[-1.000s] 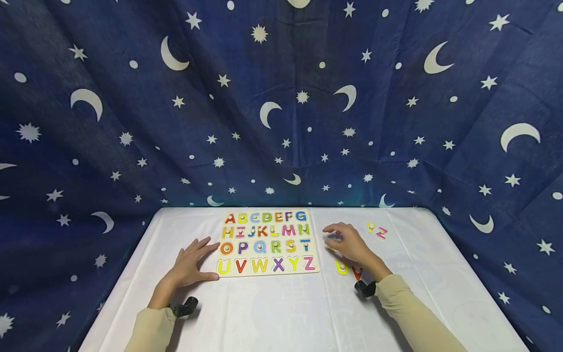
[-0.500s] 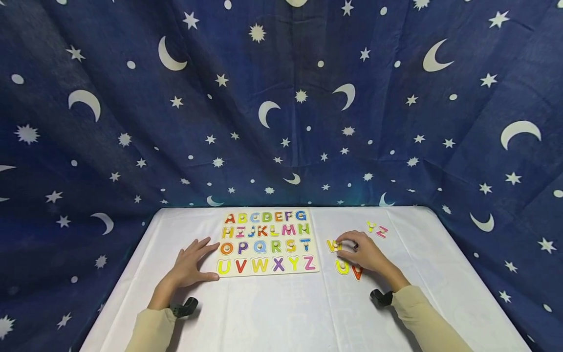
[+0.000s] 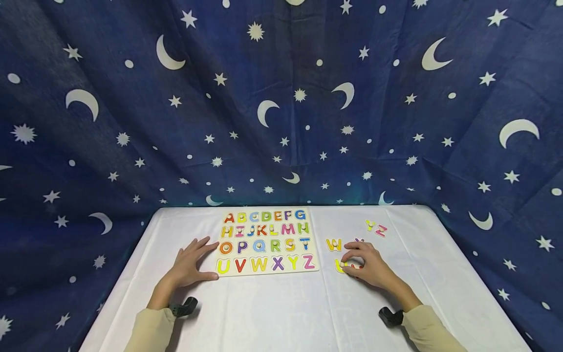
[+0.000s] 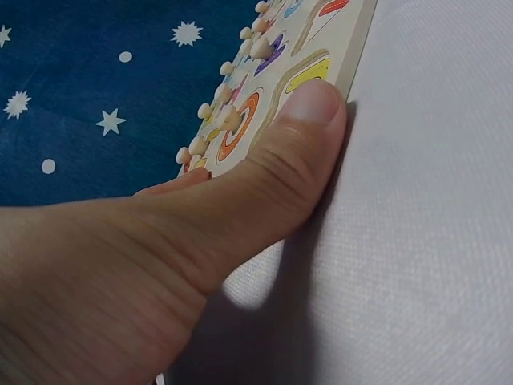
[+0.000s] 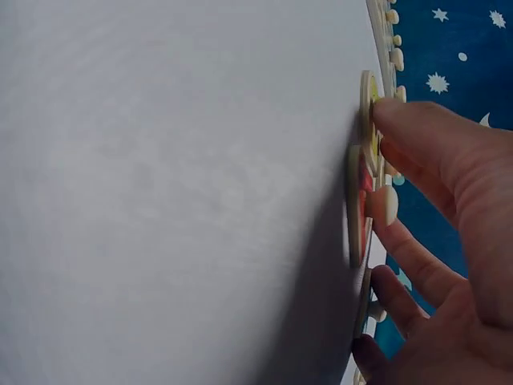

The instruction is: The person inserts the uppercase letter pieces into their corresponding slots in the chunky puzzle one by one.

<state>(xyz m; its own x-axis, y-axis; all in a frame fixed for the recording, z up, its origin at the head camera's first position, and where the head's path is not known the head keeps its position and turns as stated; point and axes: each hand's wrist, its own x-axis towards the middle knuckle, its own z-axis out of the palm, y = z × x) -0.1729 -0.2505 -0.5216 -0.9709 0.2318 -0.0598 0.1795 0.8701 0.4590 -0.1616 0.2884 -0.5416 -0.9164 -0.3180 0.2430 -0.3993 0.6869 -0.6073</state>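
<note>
A wooden alphabet puzzle board (image 3: 268,273) lies left of centre on the table, its upper rows holding knobbed letters. My left hand (image 3: 186,266) touches the board's left side with fingers spread. In the left wrist view the thumb (image 4: 296,152) lies against the board's front corner. Right of the board, my right hand (image 3: 371,266) pinches the yellow letter U piece (image 3: 338,267) at its knob with thumb and index finger. The red letter V piece (image 5: 357,208) is beside it, partly hidden under the hand in the head view. The yellow letter W piece (image 3: 331,245) lies just behind the U.
A purple letter piece (image 3: 359,240) shows partly behind the right hand. Farther back lie the yellow Y piece (image 3: 370,225) and the pink Z piece (image 3: 380,231). A starry blue cloth (image 3: 281,107) hangs behind the white table (image 3: 272,313).
My right hand has moved back from above the W, uncovering it, then toward me to the U, where thumb and index finger meet the knob. The left hand stays at the board.
</note>
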